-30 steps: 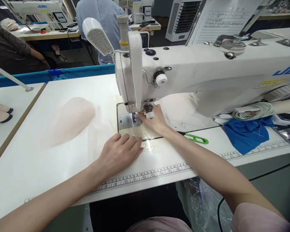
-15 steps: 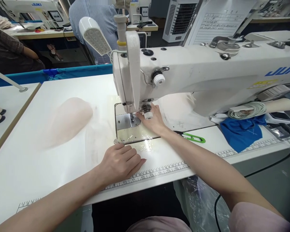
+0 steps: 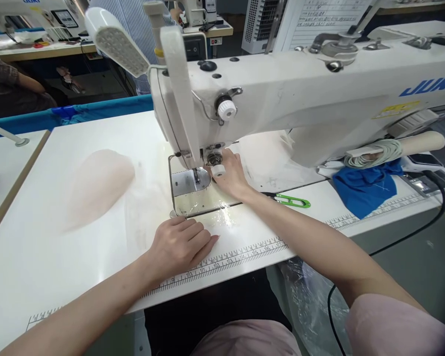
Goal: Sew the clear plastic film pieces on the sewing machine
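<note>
A white sewing machine [image 3: 267,99] stands over the table. Its needle and presser foot [image 3: 196,175] are above a shiny metal plate [image 3: 183,183]. Just right of the needle is my right hand [image 3: 230,173], fingers bent inward. The machine's head and a white knob [image 3: 218,170] hide its fingertips, so anything pinched there is out of sight. My left hand [image 3: 181,242] rests closed on the table in front of the plate, knuckles up and thumb pointing right. Nothing shows in it. A pale, sheer rounded fabric piece [image 3: 100,188] lies to the left.
Green-handled thread snips [image 3: 291,200] lie right of my right wrist. Farther right are a blue cloth [image 3: 365,188] and a coiled pale cord [image 3: 373,159]. A printed ruler [image 3: 222,262] runs along the front edge. Other people sit at machines beyond the blue cloth trough [image 3: 107,106].
The whole view has shifted, so the machine appears a little farther left and higher. My right fingers sit slightly farther from the needle. My left hand stays resting on the table.
</note>
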